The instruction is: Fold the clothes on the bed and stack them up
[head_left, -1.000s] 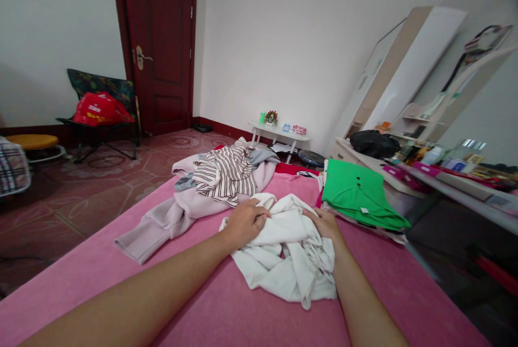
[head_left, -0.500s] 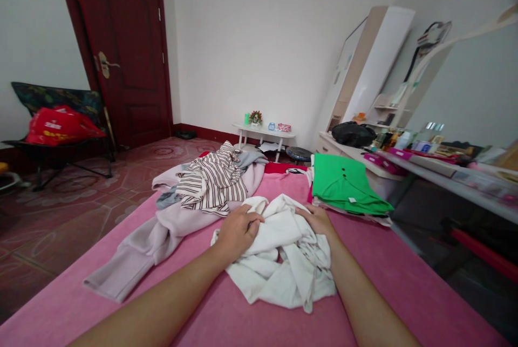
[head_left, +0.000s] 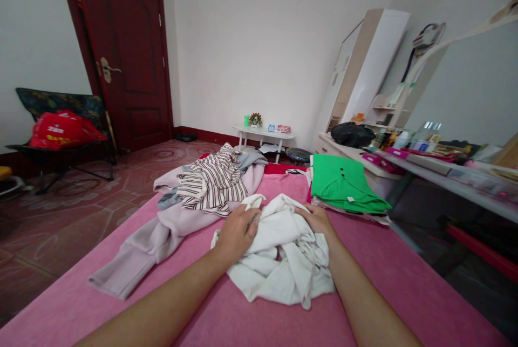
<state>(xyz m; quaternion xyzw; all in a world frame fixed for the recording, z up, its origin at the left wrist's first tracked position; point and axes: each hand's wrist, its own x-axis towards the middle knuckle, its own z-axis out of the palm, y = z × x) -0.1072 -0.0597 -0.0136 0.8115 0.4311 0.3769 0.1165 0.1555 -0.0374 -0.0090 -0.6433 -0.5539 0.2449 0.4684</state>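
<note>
A crumpled white garment (head_left: 283,260) lies on the pink bed (head_left: 384,282) in front of me. My left hand (head_left: 237,231) grips its upper left part, fingers curled into the cloth. My right hand (head_left: 318,218) holds its upper right edge, fingers closed on the fabric. Behind my left hand lies a heap with a striped shirt (head_left: 212,182) on a pale pink garment (head_left: 162,228). Folded clothes topped by a green shirt (head_left: 343,185) sit just beyond my right hand.
A cluttered dresser (head_left: 404,158) with a black bag (head_left: 351,134) runs along the right of the bed. A small white table (head_left: 263,134) stands at the far wall. Left are a dark red door (head_left: 125,50) and a chair holding a red bag (head_left: 60,128).
The view swung to the right between the earliest frame and now. Both hands stay gripped on the white garment, with the left hand shifted slightly down on it.
</note>
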